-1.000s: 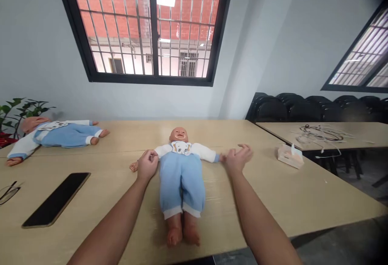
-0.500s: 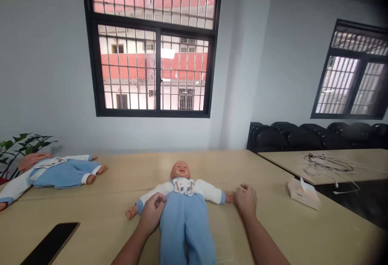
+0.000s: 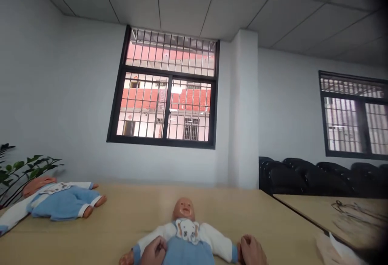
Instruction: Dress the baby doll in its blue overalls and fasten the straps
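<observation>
A baby doll in a blue and white outfit with an elephant bib lies on its back on the table, arms spread, its lower part cut off by the frame's bottom edge. My left hand is closed with curled fingers, beside the doll's trunk and over the lower part of its sleeve. The doll's hand sticks out past that wrist. On the other side, my right hand is a loose fist up against the doll's other hand, just past the blue cuff. Nothing shows inside either fist.
A second doll in the same outfit lies on the table at the left, near a green plant. A tissue pack sits at the right edge. Cables lie on another table, with black chairs behind.
The view has tilted upward, so the doll and hands sit lower in the picture and the phone has left it. Both hands keep about the same place beside the doll.
</observation>
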Action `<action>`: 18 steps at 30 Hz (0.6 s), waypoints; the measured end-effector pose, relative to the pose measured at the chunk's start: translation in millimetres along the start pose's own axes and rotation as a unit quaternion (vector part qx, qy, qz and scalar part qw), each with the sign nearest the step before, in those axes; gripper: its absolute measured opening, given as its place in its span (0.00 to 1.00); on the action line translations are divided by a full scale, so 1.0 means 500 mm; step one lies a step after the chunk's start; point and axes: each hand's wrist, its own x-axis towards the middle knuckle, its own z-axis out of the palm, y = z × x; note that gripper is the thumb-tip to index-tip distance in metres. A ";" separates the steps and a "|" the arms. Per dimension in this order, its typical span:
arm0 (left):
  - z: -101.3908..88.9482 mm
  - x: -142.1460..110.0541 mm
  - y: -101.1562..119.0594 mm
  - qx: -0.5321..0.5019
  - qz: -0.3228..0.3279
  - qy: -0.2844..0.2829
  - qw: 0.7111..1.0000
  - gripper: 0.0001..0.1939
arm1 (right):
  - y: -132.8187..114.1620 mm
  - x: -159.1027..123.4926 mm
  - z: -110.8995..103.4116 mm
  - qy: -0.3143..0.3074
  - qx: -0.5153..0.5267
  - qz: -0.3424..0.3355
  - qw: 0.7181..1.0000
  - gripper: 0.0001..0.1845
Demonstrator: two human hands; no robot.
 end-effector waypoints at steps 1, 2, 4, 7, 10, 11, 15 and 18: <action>0.000 -0.009 0.012 -0.003 0.001 0.013 1.000 0.12 | -0.006 -0.005 -0.003 0.002 -0.010 0.000 1.000 0.11; 0.000 -0.017 0.023 -0.006 -0.003 0.021 1.000 0.12 | -0.011 -0.009 -0.004 -0.003 -0.020 -0.002 1.000 0.13; 0.000 -0.029 0.039 -0.012 -0.010 0.029 0.999 0.12 | -0.020 -0.017 -0.003 -0.016 -0.039 -0.001 0.999 0.15; -0.003 -0.039 0.046 -0.013 -0.002 0.025 1.000 0.11 | -0.030 -0.028 0.003 -0.034 -0.062 0.004 0.997 0.19; -0.010 -0.044 0.048 -0.009 0.009 0.016 1.000 0.10 | -0.043 -0.038 0.004 -0.047 -0.080 0.004 0.996 0.20; -0.013 -0.045 0.050 -0.009 0.014 0.015 1.000 0.10 | -0.049 -0.040 0.003 -0.047 -0.084 0.003 0.995 0.20; -0.024 -0.048 0.061 0.009 0.018 0.022 1.000 0.09 | -0.061 -0.043 0.007 -0.055 -0.094 0.003 0.994 0.20; -0.030 -0.047 0.056 0.003 0.002 0.018 1.000 0.09 | -0.055 -0.039 0.021 -0.070 -0.105 0.002 0.992 0.20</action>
